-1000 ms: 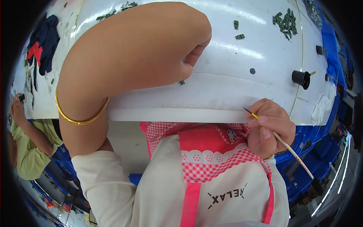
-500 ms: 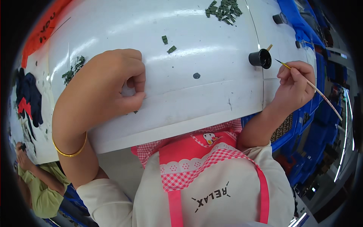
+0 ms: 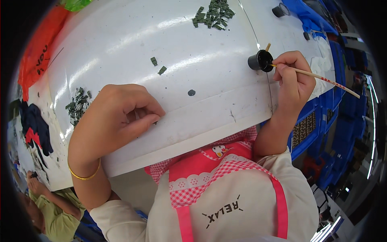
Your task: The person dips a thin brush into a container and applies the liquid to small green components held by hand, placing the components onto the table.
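Note:
My right hand (image 3: pixel 293 78) grips a thin paintbrush (image 3: pixel 318 76) with a pale handle. The brush tip reaches into the mouth of a small black cup (image 3: pixel 254 62), which lies tilted toward that hand. Dark paint seems to be inside the cup. Over the table's left part, my left hand (image 3: pixel 121 117) is closed, thumb and forefinger pinched together. A small dark piece (image 3: pixel 156 122) peeks out at those fingertips, mostly hidden. Two small dark green pieces, one of them a flat rectangular piece (image 3: pixel 162 70), lie beyond my left hand.
Small green pieces form a pile (image 3: pixel 213 15) at the far side and another pile (image 3: pixel 78 105) left of my left hand. A dark paint spot (image 3: pixel 191 92) marks the white table (image 3: pixel 133 48). Blue crates (image 3: pixel 302 133) stand at right. A co-worker's hand (image 3: pixel 35 183) shows at lower left.
My right hand has brought the brush to the black cup, its tip now at the mouth. My left hand has shifted nearer the table's front edge, still pinched. The view has shifted too.

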Demonstrator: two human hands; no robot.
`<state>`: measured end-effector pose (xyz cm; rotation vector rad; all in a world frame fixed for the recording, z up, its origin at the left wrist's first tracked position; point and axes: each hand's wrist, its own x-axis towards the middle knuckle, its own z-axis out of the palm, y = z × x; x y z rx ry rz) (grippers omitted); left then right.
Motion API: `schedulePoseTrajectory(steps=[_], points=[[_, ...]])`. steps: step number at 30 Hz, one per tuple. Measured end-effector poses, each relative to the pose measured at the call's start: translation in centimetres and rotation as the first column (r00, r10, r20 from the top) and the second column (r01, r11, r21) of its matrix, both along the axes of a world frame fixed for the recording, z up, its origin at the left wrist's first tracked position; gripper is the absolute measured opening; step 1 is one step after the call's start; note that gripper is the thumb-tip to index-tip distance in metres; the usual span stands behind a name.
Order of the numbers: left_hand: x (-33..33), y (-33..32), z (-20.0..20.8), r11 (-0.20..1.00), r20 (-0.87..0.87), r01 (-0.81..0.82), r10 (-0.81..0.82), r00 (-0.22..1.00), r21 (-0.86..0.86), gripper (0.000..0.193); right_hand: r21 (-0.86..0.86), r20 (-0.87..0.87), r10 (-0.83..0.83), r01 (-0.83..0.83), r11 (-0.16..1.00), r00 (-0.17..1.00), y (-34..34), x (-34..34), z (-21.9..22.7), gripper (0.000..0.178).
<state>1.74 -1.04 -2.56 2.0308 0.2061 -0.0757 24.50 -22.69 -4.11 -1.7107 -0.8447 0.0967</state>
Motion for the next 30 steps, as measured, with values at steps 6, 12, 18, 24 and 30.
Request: schedulePoseTrajectory(steps=[6, 12, 18, 24, 30], points=[[0.5, -0.1, 0.3, 1.0, -0.024, 0.006, -0.006, 1.0, -0.016, 0.011, 0.012, 0.032, 0.009, -0.009, 1.0, 0.999, -0.2, 0.3, -0.2, 0.009], [0.6, -0.3, 0.0, 0.999, 0.033, 0.04, -0.04, 0.999, 0.015, 0.01, 0.004, 0.021, 0.006, -0.006, 1.0, 1.0, -0.2, 0.2, -0.3, 0.009], [0.3, -0.1, 0.1, 0.997, -0.007, 0.044, -0.044, 0.999, -0.064, 0.011, 0.199, 0.088, 0.032, -0.049, 0.979, 0.996, -1.2, 0.2, -0.4, 0.011], [0.2, -0.2, -1.1, 0.976, -0.039, 0.116, -0.125, 0.991, -0.186, 0.011, 0.449, 0.03, 0.423, -0.391, 0.804, 0.906, -1.5, -5.5, -1.0, 0.017], [-0.6, -0.5, -2.2, 0.988, 0.05, 0.154, -0.153, 0.987, -0.028, 0.009, 0.206, -0.018, 0.691, -0.673, 0.71, 0.723, 0.9, -11.4, -2.8, 0.019]])
